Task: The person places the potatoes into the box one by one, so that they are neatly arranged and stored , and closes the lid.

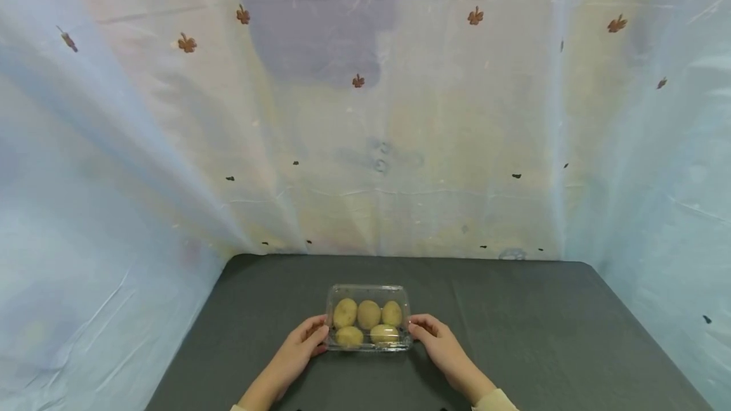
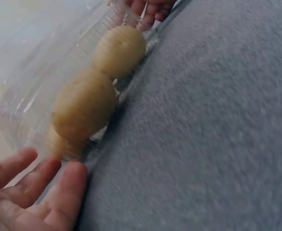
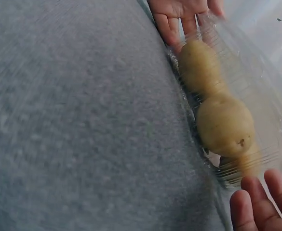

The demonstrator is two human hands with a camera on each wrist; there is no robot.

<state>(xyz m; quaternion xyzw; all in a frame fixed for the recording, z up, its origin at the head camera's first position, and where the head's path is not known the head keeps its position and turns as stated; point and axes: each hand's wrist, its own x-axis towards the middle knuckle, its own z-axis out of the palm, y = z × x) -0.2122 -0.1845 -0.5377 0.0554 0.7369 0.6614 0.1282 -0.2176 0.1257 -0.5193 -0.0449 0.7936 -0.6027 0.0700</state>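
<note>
A clear plastic clamshell box [image 1: 368, 289] with several potatoes [image 1: 368, 314] inside is on the dark grey table, its lid down. At its left end is my left hand [image 1: 305, 341], with the thumb and fingertips against the side. My right hand [image 1: 436, 341] is at the opposite end in much the same way. In the left wrist view the fingers [image 2: 66, 192] reach the box's lower corner, fairly straight and spread. The right wrist view has the fingertips [image 3: 249, 192] beside the other end, close to a potato [image 3: 225, 125]. Part of each thumb is cut off in the wrist views.
The dark grey table [image 1: 514, 322] stretches out on both sides of the box. A pale, patterned curtain [image 1: 434, 113] with small brown leaf shapes hangs behind the table and along both sides.
</note>
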